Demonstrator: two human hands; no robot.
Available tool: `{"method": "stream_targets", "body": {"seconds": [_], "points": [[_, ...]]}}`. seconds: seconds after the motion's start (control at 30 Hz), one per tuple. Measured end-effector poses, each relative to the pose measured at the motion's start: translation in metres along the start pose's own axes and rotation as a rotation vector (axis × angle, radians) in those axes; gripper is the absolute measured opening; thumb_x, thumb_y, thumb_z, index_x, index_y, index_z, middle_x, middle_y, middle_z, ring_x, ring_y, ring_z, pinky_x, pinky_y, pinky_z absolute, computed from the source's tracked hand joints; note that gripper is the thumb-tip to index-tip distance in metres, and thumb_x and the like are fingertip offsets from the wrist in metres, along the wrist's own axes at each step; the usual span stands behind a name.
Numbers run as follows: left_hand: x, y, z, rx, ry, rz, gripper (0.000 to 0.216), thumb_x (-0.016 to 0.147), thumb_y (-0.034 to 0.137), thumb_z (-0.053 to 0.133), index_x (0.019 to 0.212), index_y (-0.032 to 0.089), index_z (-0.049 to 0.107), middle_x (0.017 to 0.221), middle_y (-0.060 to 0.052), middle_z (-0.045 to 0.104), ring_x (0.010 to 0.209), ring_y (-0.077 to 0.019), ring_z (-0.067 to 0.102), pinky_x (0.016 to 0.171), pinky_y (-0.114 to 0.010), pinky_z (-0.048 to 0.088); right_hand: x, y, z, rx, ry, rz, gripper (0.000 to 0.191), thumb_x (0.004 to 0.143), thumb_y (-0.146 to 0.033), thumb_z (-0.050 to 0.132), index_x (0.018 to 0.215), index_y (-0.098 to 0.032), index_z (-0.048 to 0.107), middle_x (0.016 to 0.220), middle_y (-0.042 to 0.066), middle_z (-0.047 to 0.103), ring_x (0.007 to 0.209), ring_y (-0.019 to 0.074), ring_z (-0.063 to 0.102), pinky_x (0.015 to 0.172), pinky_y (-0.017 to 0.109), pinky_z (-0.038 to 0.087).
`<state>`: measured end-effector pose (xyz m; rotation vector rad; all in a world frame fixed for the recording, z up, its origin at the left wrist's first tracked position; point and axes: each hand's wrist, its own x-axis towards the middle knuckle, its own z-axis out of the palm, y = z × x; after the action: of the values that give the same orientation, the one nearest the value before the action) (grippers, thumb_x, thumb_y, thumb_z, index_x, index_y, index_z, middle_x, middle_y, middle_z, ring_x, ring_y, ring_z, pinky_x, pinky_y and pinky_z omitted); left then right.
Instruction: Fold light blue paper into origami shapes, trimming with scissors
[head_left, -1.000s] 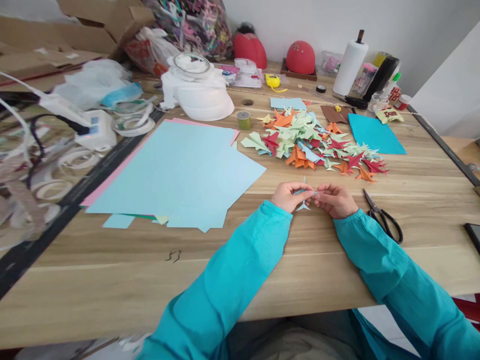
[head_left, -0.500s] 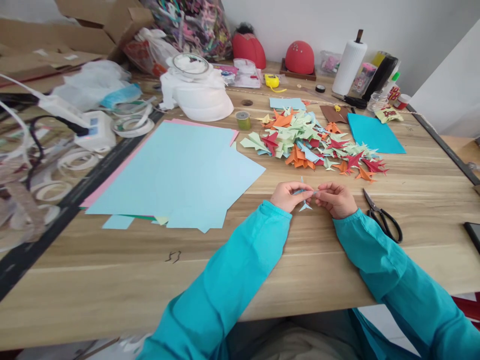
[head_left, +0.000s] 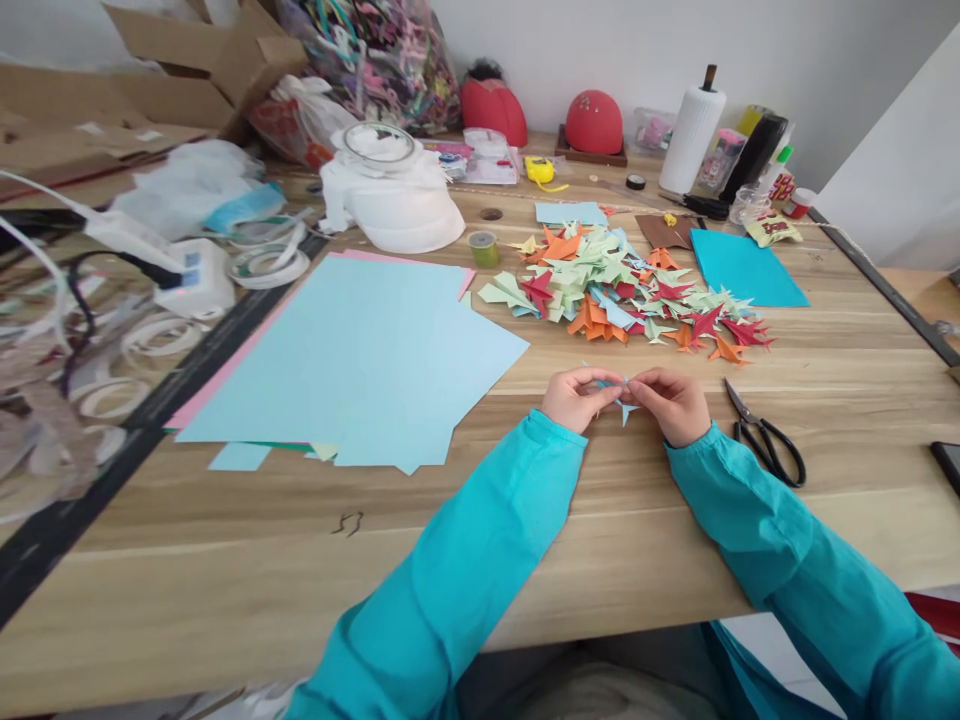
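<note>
Between my two hands is a small light-blue folded paper plane, its pointed tail showing below the fingertips. My left hand pinches it between thumb and fingers from the left. From the right, my right hand pinches its edge, the fingertips of both hands almost meeting. Fingers cover much of the fold. Beyond the hands lies a heap of folded paper planes in pale green, orange, red and blue. Black-handled scissors rest on the table, right of my right hand.
Large light-blue paper sheets lie over pink ones at left. Behind them are white caps and a green spool. A turquoise sheet lies back right. Cables and a power strip crowd the left side.
The blue paper plane has turned in my fingers, its tail now pointing more to the right. My right hand has shifted slightly left, closer to my left hand.
</note>
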<state>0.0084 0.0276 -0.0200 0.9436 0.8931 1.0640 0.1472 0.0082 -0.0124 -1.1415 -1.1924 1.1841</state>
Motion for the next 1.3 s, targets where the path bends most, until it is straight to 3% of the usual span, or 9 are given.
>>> {"method": "stream_targets", "body": {"seconds": [0.3,0.6,0.83,1.0,1.3], "points": [[-0.002,-0.001,0.004,-0.024,-0.008,0.003,0.030,0.045,0.030,0.077,0.066,0.012,0.066,0.061,-0.003,0.064,0.057,-0.0144,0.061,0.058,-0.029,0.053,-0.001,0.002,-0.002,-0.209,-0.006,-0.181,0.012,0.070,-0.029,0.063,0.071,-0.017,0.064,0.064,0.002,0.062,0.060,0.0128,0.059,0.057,0.027,0.049],[-0.004,0.001,0.004,0.230,0.032,0.295,0.010,0.057,0.022,0.070,0.062,0.014,0.069,0.074,-0.007,0.065,0.075,-0.0157,0.059,0.068,-0.026,0.047,-0.004,0.002,-0.005,-0.559,0.069,-0.436,0.008,0.073,-0.022,0.059,0.071,-0.016,0.064,0.062,0.002,0.058,0.055,0.0109,0.052,0.051,0.025,0.042],[-0.005,0.004,0.005,0.081,0.086,0.113,0.025,0.058,0.033,0.070,0.074,0.013,0.067,0.067,-0.004,0.067,0.062,-0.0137,0.060,0.062,-0.026,0.047,-0.006,-0.006,-0.004,-0.658,0.047,-0.532,0.007,0.073,-0.018,0.056,0.070,-0.018,0.062,0.062,0.001,0.056,0.054,0.0106,0.050,0.052,0.024,0.043],[-0.005,0.009,0.004,0.062,0.068,0.042,0.024,0.052,0.031,0.073,0.067,0.012,0.067,0.062,-0.003,0.066,0.058,-0.0128,0.059,0.064,-0.027,0.048,-0.005,-0.005,-0.007,-0.714,-0.025,-0.639,0.008,0.074,-0.016,0.055,0.074,-0.017,0.063,0.069,0.004,0.059,0.062,0.0121,0.054,0.057,0.024,0.046],[-0.005,0.012,0.005,0.133,0.044,0.019,0.016,0.054,0.026,0.071,0.062,0.012,0.066,0.058,-0.002,0.064,0.056,-0.0120,0.057,0.062,-0.026,0.047,-0.004,0.002,-0.011,-0.855,-0.059,-0.752,0.011,0.076,-0.016,0.053,0.080,-0.019,0.063,0.073,0.005,0.060,0.065,0.0134,0.055,0.059,0.025,0.046]]}}
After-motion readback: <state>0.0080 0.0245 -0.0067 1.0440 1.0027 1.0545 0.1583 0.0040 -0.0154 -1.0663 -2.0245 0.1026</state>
